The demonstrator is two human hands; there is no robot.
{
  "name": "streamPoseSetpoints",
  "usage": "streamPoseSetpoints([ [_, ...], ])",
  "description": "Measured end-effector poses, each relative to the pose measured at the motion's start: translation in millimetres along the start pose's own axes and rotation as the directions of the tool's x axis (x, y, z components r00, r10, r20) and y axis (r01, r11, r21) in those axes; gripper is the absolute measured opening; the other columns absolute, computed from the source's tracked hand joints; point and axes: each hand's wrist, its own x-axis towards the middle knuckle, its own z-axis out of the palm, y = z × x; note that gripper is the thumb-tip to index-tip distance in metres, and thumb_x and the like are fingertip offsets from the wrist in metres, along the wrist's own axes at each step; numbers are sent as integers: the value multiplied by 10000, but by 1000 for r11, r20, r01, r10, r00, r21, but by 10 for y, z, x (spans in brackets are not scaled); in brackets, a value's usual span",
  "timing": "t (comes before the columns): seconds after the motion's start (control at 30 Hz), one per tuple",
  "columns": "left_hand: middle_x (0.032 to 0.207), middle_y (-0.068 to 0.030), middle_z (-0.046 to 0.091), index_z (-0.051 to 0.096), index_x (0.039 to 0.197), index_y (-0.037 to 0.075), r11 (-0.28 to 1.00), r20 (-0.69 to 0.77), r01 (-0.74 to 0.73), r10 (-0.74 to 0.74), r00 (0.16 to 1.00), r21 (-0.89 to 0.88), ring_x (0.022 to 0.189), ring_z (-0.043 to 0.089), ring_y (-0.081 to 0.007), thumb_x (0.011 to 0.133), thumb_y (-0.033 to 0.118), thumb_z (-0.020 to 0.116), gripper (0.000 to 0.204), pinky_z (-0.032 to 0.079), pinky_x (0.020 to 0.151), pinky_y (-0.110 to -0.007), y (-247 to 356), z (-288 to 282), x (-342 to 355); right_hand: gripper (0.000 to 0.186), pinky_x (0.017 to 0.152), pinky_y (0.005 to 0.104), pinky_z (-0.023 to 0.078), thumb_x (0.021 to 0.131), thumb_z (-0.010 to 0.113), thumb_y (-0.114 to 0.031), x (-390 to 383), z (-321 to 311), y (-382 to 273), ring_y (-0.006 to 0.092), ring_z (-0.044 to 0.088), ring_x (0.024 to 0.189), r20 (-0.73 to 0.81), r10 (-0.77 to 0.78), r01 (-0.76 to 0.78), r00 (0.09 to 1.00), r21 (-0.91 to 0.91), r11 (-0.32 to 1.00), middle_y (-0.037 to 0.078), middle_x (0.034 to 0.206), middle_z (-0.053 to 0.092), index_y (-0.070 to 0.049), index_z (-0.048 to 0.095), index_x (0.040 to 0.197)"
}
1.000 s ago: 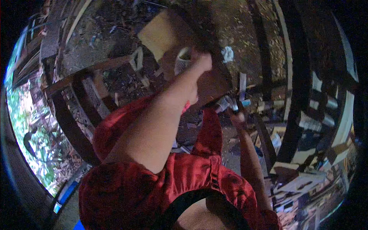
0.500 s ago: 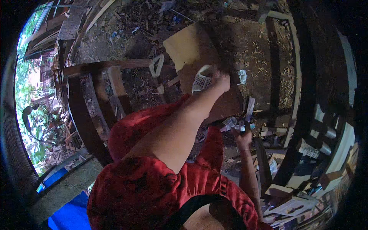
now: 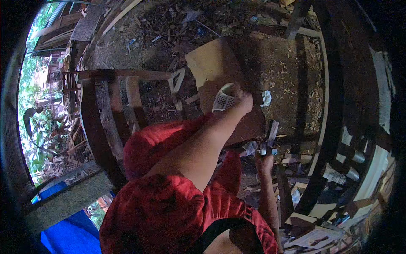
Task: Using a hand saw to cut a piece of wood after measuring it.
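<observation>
Over the brown board (image 3: 215, 63), the left hand (image 3: 244, 102) is curled beside a pale mesh item (image 3: 222, 100), apparently a shoe; whether it grips anything I cannot tell, while near the board's lower right corner the right hand (image 3: 265, 162) meets a narrow pale strip (image 3: 272, 132), its grip too dim to tell, and a crumpled white scrap (image 3: 266, 98) lies just beside the board's right edge

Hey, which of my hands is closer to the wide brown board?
Left: your left hand is over the board, contact unclear; your right hand is off its near right corner.
</observation>
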Motion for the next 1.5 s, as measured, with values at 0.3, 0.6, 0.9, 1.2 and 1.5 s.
streamPoseSetpoints([
  [0.3,1110,-142,547,581,1028,31,995,193,-95,89,977,24,1118,443,-306,766,208,452,342,54,1017,-548,-36,-164,-54,368,624,355,436,707,617,-112,1,-17,-33,221,548,713,-78,-165,176,983,163,971,111,832,591,-2,497,1037],
  [0.6,1245,-180,428,476,1167,9,998,-83,-11,6,997,-65,1183,358,-346,750,179,438,452,63,1022,-535,-50,-138,-66,241,619,284,432,740,608,-49,-60,40,234,115,503,736,-65,-152,165,986,370,914,79,841,571,5,510,953],
  [0.9,1210,-163,453,448,1180,14,984,-281,-20,-31,959,-177,1168,372,-292,766,129,406,432,107,1026,-514,28,287,120,297,585,313,442,757,593,-169,-1073,-239,532,196,549,663,-253,-102,163,962,233,959,112,770,574,30,512,961],
  [1.2,766,-100,622,656,757,98,981,-153,-148,129,980,-125,899,553,-307,683,191,518,182,192,941,-589,-100,-23,-70,302,547,368,439,730,608,-151,-951,-119,586,282,571,634,-252,-20,145,968,488,861,171,727,580,33,523,954],
  [1.5,1091,-181,532,590,996,46,998,-408,-55,41,912,-21,1068,448,-344,707,227,502,352,185,968,-575,-49,201,-17,301,655,301,449,682,675,-48,-155,77,204,137,529,736,29,233,-211,972,546,810,88,845,575,21,537,940],
])
